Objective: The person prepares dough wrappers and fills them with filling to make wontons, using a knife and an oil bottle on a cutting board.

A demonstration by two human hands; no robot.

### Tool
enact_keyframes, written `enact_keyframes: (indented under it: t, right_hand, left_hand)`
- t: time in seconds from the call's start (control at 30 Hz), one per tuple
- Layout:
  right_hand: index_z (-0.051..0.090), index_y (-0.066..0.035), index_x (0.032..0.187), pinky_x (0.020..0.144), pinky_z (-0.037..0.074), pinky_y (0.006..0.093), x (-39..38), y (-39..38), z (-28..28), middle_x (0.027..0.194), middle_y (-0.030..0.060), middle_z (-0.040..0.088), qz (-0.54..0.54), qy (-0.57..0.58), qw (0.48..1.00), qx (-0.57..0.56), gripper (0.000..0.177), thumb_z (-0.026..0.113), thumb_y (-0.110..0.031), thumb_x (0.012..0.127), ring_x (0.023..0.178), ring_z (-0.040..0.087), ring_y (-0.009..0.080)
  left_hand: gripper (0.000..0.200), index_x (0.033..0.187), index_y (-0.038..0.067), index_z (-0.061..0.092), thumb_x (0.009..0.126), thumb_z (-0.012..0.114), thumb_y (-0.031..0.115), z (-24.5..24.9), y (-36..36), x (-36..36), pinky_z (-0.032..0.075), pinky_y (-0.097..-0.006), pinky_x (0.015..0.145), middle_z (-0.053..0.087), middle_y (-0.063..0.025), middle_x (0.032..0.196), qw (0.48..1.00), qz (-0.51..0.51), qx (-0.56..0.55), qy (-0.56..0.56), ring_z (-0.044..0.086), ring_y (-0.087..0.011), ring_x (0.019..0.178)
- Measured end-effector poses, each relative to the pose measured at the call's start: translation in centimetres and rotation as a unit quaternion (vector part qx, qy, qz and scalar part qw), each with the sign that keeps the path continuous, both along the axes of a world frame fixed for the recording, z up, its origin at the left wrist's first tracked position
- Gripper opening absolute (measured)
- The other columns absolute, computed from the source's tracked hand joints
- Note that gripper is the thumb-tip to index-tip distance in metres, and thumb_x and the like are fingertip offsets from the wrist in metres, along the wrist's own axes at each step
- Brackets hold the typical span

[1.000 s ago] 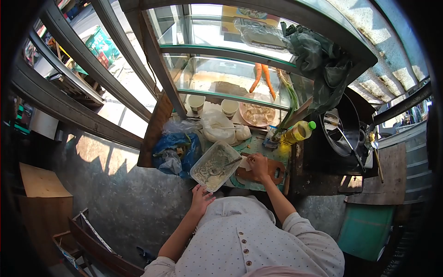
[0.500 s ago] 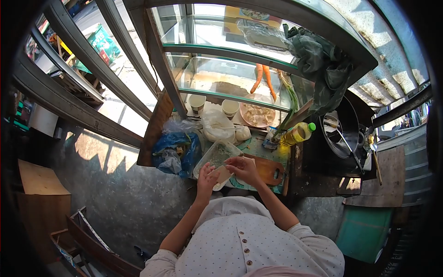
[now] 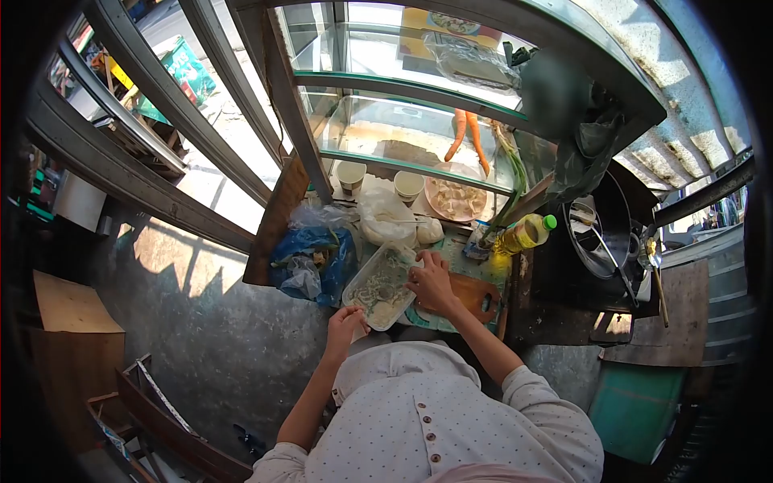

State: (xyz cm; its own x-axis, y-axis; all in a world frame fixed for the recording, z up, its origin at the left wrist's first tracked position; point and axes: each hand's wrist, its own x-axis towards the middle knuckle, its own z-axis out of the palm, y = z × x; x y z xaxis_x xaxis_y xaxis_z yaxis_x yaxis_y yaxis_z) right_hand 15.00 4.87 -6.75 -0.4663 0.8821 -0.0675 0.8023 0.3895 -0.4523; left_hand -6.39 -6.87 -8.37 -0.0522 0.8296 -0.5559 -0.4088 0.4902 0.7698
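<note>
A clear plastic container (image 3: 381, 283) holding pale, shredded-looking food stands at the front of the worktop. My left hand (image 3: 346, 326) is closed at its near left corner, fingertips pinched on the rim. On the opposite side, my right hand (image 3: 431, 283) has its fingers curled over the right rim. A brown wooden cutting board (image 3: 471, 295) lies beside my right hand. To the container's left sits a blue plastic bag (image 3: 334, 270) with scraps in it. Behind it is a white plastic bag (image 3: 385, 217).
Two paper cups (image 3: 351, 177) and a pink plate (image 3: 456, 197) of pale, folded pieces stand behind. Carrots (image 3: 467, 141) lie inside the glass case. A yellow oil bottle (image 3: 527, 233) with a green cap stands right, near a black wok (image 3: 608, 221). A metal post (image 3: 294, 113) rises at left.
My hands have moved apart from above the container to its near left corner and right rim. The pale flat thing between them no longer shows, and the food is uncovered.
</note>
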Motion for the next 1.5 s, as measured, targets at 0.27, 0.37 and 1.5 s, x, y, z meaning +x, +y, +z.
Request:
enact_keyframes:
  t: [0.27, 0.37, 1.5]
  right_hand:
    - [0.057, -0.005, 0.08, 0.057, 0.046, 0.0377, -3.0, -2.1, -1.8, 0.071, 0.0095, 0.06, 0.069, 0.152, 0.981, 0.099, 0.011, 0.057, -0.016, 0.081, 0.066, 0.06, 0.0282]
    - [0.056, -0.004, 0.081, 0.057, 0.046, 0.0387, -3.3, -2.5, -0.8, 0.072, 0.0107, 0.06, 0.066, 0.218, 0.969, 0.094, 0.012, 0.055, -0.016, 0.082, 0.065, 0.059, 0.0294]
    - [0.055, -0.005, 0.095, 0.039, 0.035, 0.0225, -0.2, -6.3, -5.3, 0.072, 0.0072, 0.062, -0.394, 0.536, 0.643, -0.38, 0.023, 0.045, -0.026, 0.09, 0.045, 0.047, 0.0094]
  left_hand:
    - [0.027, 0.075, 0.0, 0.064, 0.078, 0.065, 0.027, -3.0, -1.8, -0.1, 0.045, -0.0243, 0.048, 0.057, -0.0038, 0.052, 0.938, -0.128, -0.033, 0.322, 0.056, -0.0098, 0.046]
    - [0.027, 0.077, 0.0, 0.065, 0.078, 0.066, 0.027, -3.7, -2.1, 0.0, 0.046, -0.0243, 0.049, 0.058, -0.004, 0.053, 0.93, -0.147, -0.016, 0.338, 0.057, -0.01, 0.047]
    - [0.03, 0.1, -0.002, 0.062, 0.079, 0.066, 0.019, -4.4, -2.4, -1.0, 0.048, -0.0228, 0.055, 0.064, -0.0076, 0.071, 0.971, -0.125, -0.063, 0.195, 0.062, -0.0125, 0.058]
